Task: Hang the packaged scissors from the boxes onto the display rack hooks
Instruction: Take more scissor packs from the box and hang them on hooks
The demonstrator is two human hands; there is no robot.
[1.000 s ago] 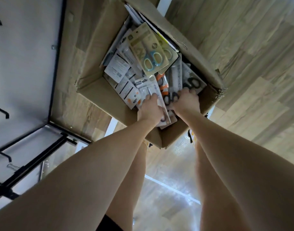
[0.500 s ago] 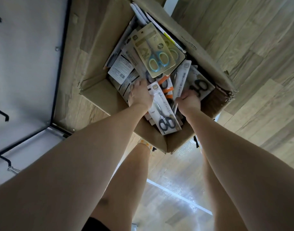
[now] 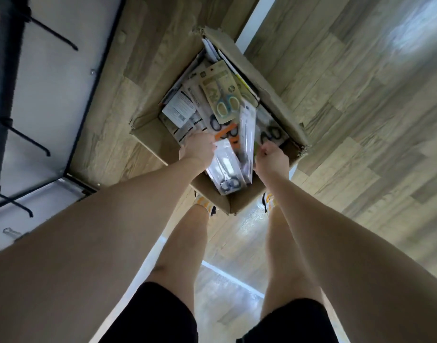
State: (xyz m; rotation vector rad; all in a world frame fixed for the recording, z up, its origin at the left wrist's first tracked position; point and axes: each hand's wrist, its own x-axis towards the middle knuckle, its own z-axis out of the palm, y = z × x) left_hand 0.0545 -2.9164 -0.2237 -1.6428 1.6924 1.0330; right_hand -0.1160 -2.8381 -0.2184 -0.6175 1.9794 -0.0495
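Black hooks [image 3: 51, 35] jutted from the display rack at far left. A cardboard box [image 3: 160, 144] on the wood floor held packaged scissors, print too blurred to read. The left hand [image 3: 197, 151] gripped a clear pack of black-handled scissors [image 3: 225, 169]; the right hand [image 3: 272, 158] pinched a narrow pack [image 3: 247, 134] beside it.

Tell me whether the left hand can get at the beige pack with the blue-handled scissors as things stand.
Probably yes. The beige pack lies on top of the pile in the box, with nothing over it. But the left hand is busy holding a white pack, so it would need freeing first.
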